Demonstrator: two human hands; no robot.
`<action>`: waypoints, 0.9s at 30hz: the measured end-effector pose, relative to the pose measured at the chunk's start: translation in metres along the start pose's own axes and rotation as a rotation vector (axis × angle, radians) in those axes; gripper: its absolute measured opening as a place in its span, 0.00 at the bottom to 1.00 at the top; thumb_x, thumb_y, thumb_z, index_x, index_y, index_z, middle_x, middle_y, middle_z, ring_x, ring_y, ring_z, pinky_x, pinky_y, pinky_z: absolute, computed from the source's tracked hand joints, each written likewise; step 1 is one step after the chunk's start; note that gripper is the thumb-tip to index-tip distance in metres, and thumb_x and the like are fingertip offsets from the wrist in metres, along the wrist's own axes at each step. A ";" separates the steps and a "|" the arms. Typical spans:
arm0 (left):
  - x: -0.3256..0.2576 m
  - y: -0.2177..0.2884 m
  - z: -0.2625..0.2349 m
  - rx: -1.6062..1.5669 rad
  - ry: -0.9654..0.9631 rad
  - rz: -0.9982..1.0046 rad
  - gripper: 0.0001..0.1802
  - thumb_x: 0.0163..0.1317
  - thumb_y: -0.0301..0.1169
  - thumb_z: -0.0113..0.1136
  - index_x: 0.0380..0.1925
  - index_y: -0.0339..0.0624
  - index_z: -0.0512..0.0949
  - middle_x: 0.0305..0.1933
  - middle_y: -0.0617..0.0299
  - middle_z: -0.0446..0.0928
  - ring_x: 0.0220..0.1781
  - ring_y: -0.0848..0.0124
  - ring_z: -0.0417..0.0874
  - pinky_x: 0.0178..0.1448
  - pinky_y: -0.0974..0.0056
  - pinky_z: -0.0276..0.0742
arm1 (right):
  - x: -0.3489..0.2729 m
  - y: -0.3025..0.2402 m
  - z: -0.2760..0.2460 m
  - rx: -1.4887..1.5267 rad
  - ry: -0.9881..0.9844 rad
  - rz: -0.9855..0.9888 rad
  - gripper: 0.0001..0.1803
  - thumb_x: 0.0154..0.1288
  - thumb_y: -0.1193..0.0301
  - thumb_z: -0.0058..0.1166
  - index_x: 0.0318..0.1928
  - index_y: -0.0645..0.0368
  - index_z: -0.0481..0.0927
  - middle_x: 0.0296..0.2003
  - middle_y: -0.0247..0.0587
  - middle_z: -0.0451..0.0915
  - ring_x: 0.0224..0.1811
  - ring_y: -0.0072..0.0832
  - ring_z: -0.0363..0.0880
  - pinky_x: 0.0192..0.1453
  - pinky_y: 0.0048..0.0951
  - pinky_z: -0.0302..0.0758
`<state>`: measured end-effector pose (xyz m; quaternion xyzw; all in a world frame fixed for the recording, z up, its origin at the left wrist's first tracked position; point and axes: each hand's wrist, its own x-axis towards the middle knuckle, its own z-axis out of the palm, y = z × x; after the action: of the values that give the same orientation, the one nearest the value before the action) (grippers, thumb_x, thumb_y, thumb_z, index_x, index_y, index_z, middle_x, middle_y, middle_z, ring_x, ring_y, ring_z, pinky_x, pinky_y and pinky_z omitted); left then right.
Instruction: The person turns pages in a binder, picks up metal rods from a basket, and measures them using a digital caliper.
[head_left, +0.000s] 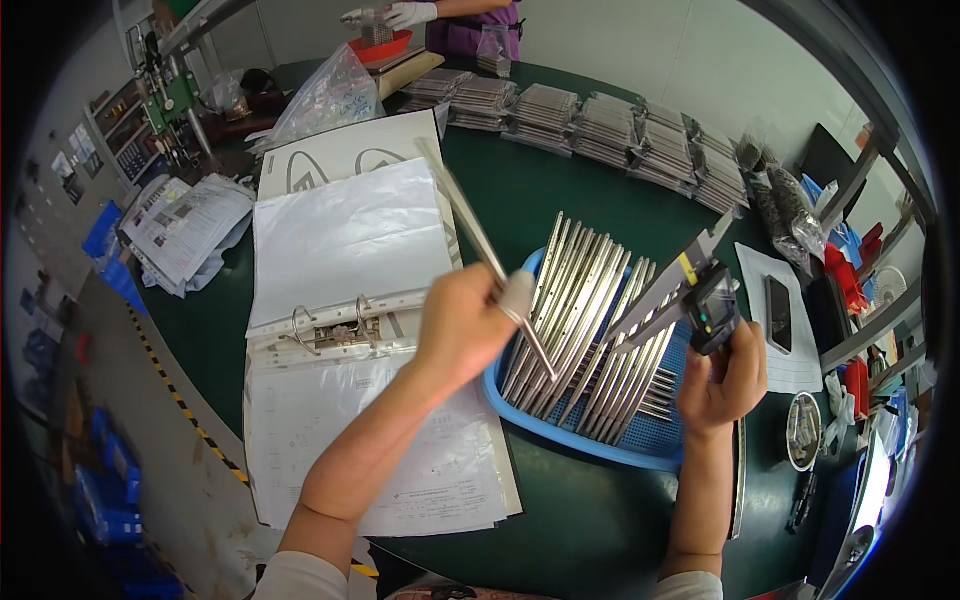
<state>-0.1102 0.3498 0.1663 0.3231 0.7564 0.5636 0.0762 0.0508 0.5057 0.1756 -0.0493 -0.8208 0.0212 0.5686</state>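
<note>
My left hand point(462, 322) is closed around a long, slim metal rod point(468, 222), which slants over the open binder and the near side of the basket. Something white covers one of its fingertips. My right hand point(727, 385) grips a digital caliper point(712, 308) with a dark display housing. The caliper's jaws point left over the basket, apart from the rod in my left hand. Many similar shiny rods point(572, 300) lie in the blue plastic basket point(590, 452), mostly side by side, with some lying crosswise underneath.
An open ring binder point(345, 225) with plastic sleeves covers the table's left part. Bagged bundles of rods point(545, 110) line the far edge. At right are a phone point(778, 315) on papers and a round metal dish point(803, 432). Across the table, a gloved person point(470, 25) handles parts.
</note>
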 end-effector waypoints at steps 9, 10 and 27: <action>-0.010 0.003 0.086 0.656 -0.455 0.274 0.15 0.50 0.40 0.49 0.18 0.38 0.76 0.19 0.52 0.74 0.25 0.56 0.76 0.30 0.56 0.71 | -0.003 0.010 -0.002 0.053 0.102 0.093 0.17 0.47 0.70 0.57 0.35 0.70 0.71 0.18 0.36 0.66 0.15 0.20 0.61 0.16 0.16 0.57; -0.011 -0.003 0.091 0.701 -0.473 0.304 0.17 0.51 0.41 0.49 0.15 0.38 0.75 0.19 0.53 0.74 0.24 0.57 0.76 0.29 0.56 0.71 | -0.004 0.012 -0.004 0.076 0.091 0.127 0.16 0.46 0.72 0.57 0.35 0.69 0.71 0.20 0.36 0.67 0.17 0.19 0.61 0.16 0.16 0.57; -0.010 -0.008 0.135 1.055 -0.455 0.385 0.07 0.43 0.29 0.52 0.21 0.48 0.80 0.24 0.65 0.78 0.28 0.67 0.78 0.22 0.64 0.69 | -0.026 0.043 -0.005 0.016 -0.043 0.369 0.17 0.59 0.75 0.47 0.46 0.73 0.67 0.36 0.49 0.74 0.35 0.27 0.72 0.41 0.24 0.69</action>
<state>-0.0407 0.4511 0.1090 0.5607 0.8265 0.0328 -0.0376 0.0674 0.5453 0.1492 -0.1942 -0.8095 0.1327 0.5379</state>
